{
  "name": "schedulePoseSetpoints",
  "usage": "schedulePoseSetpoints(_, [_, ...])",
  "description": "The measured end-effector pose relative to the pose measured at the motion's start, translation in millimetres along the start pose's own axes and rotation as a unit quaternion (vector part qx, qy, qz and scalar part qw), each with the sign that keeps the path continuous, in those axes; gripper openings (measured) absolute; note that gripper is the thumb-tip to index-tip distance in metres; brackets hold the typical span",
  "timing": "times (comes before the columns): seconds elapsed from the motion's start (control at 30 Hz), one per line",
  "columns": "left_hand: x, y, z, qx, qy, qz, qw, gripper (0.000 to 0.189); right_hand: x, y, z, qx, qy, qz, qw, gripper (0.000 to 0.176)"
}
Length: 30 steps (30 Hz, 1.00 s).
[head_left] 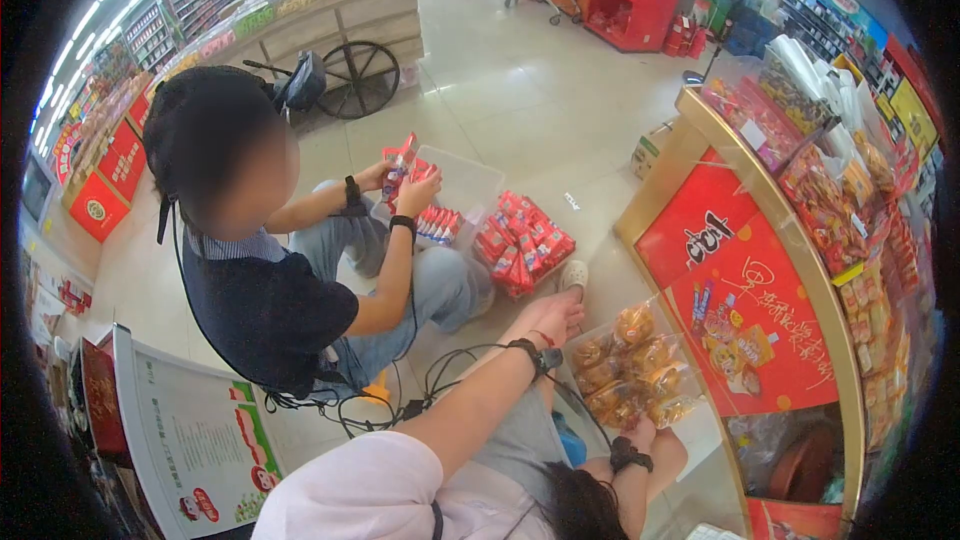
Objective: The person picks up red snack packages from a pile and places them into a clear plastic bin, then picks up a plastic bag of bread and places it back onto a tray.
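Observation:
My left hand [556, 317] hangs above the upper left side of a box [690, 348] of golden-brown buns in clear wrappers. Its fingers are curled together, and whatever they may hold is hidden. At the box's lower edge, my right hand [638, 432] has its fingers closed at a wrapped bun [618, 406]; part of the grip is hidden. More wrapped buns [634, 324] fill the box in rows. Both my wrists wear dark bands.
Facing me, a crouching person [270, 280] holds red packets [405, 165] over a clear plastic bin [470, 180]. A pile of red packets [522, 240] lies beside it. Black cables [420, 390] run between us. A gold-edged display stand [740, 290] rises at right.

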State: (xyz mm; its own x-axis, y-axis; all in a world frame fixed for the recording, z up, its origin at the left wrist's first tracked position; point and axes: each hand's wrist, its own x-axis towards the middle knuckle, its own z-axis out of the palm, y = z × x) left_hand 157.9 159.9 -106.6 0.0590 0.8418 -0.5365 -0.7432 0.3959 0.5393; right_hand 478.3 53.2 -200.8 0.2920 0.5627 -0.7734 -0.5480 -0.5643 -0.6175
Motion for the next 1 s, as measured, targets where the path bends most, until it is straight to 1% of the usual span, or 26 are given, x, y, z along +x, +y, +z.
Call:
schedulePoseSetpoints(0.03, [1, 0, -1, 0.007, -0.004, 0.001, 1.0, 0.022, 1, 0, 3, -0.064, 0.026, -0.057, 0.996, 0.025])
schedulePoseSetpoints(0.1, [12, -8, -13, -0.013, -0.035, -0.001, 0.999, 0.023, -3, 1, 10, -0.188, 0.078, -0.168, 0.965, 0.026])
schedulePoseSetpoints(0.13, [19, -10, -19, -0.02, -0.051, 0.0, 0.998, 0.024, -2, 3, 11, -0.19, 0.079, -0.184, 0.961, 0.025])
schedulePoseSetpoints(0.27, [-3, 7, 2, 0.003, -0.016, 0.003, 1.0, 0.025, 31, 13, -3, -0.221, 0.075, -0.232, 0.944, 0.022])
schedulePoseSetpoints(0.3, [-15, 14, 12, 0.008, -0.001, 0.009, 1.0, 0.025, 33, 15, -8, -0.232, 0.074, -0.238, 0.94, 0.022])
schedulePoseSetpoints(0.33, [-23, 17, 17, 0.012, 0.014, 0.013, 1.0, 0.024, 35, 14, -11, -0.226, 0.057, -0.223, 0.946, 0.02])
schedulePoseSetpoints(0.37, [-12, 11, 6, 0.027, 0.004, 0.02, 0.999, 0.022, 40, 13, -12, -0.219, 0.041, -0.208, 0.952, 0.019])
schedulePoseSetpoints(0.4, [-10, 8, 5, 0.009, 0.003, 0.024, 1.0, 0.022, 43, 13, -15, -0.21, 0.026, -0.191, 0.959, 0.017])
schedulePoseSetpoints(0.43, [-8, 7, 6, -0.007, 0.002, 0.026, 1.0, 0.021, 36, 11, -14, -0.138, -0.007, -0.149, 0.979, 0.015])
schedulePoseSetpoints(0.47, [-6, 8, 6, -0.022, 0.002, 0.025, 0.999, 0.02, 19, 6, -5, -0.062, -0.037, -0.106, 0.992, 0.013])
schedulePoseSetpoints(0.53, [-24, 17, 19, 0.002, 0.001, 0.028, 1.0, 0.02, -32, -9, 19, -0.056, -0.04, -0.102, 0.992, 0.014])
schedulePoseSetpoints(0.57, [-14, 10, 11, -0.017, -0.004, 0.044, 0.999, 0.019, -34, -10, 20, -0.137, 0.006, -0.231, 0.963, 0.016])
schedulePoseSetpoints(0.6, [-12, 13, 11, 0.014, 0.001, 0.001, 1.0, 0.018, -31, -9, 13, -0.219, 0.056, -0.347, 0.91, 0.019])
schedulePoseSetpoints(0.63, [22, -1, -10, -0.028, -0.053, 0.006, 0.998, 0.018, -26, -12, 1, -0.219, 0.073, -0.36, 0.904, 0.02])
schedulePoseSetpoints(0.67, [26, -7, -18, -0.049, -0.091, 0.012, 0.995, 0.018, -20, -15, -11, -0.218, 0.091, -0.372, 0.898, 0.021])
schedulePoseSetpoints(0.7, [29, -13, -26, -0.07, -0.13, 0.016, 0.989, 0.018, -109, -53, 20, -0.385, 0.169, -0.334, 0.843, 0.022])
schedulePoseSetpoints(0.73, [23, -2, -34, -0.091, -0.221, 0.012, 0.971, 0.021, -204, -93, 54, -0.539, 0.236, -0.281, 0.758, 0.023])
schedulePoseSetpoints(0.77, [16, 9, -41, -0.109, -0.31, 0.004, 0.945, 0.025, -172, -82, 24, -0.469, 0.219, -0.33, 0.79, 0.024])
schedulePoseSetpoints(0.8, [19, 20, -54, -0.131, -0.327, -0.002, 0.936, 0.028, -142, -72, -5, -0.397, 0.196, -0.377, 0.813, 0.026])
schedulePoseSetpoints(0.83, [24, 30, -68, -0.153, -0.344, -0.01, 0.926, 0.031, -147, -72, -15, -0.383, 0.196, -0.403, 0.808, 0.027])
schedulePoseSetpoints(0.87, [8, 47, -64, -0.146, -0.232, -0.002, 0.962, 0.032, -158, -76, -23, -0.371, 0.196, -0.426, 0.801, 0.029])
schedulePoseSetpoints(0.9, [-14, 67, -53, -0.133, -0.118, 0.009, 0.984, 0.033, -172, -76, -33, -0.36, 0.195, -0.451, 0.793, 0.031])
schedulePoseSetpoints(0.93, [-31, 85, -43, -0.116, -0.005, 0.028, 0.993, 0.035, -184, -75, -44, -0.375, 0.192, -0.421, 0.804, 0.033])
schedulePoseSetpoints(1.0, [-68, 114, -44, -0.069, -0.034, 0.022, 0.997, 0.045, -204, -76, -60, -0.4, 0.174, -0.368, 0.821, 0.037])
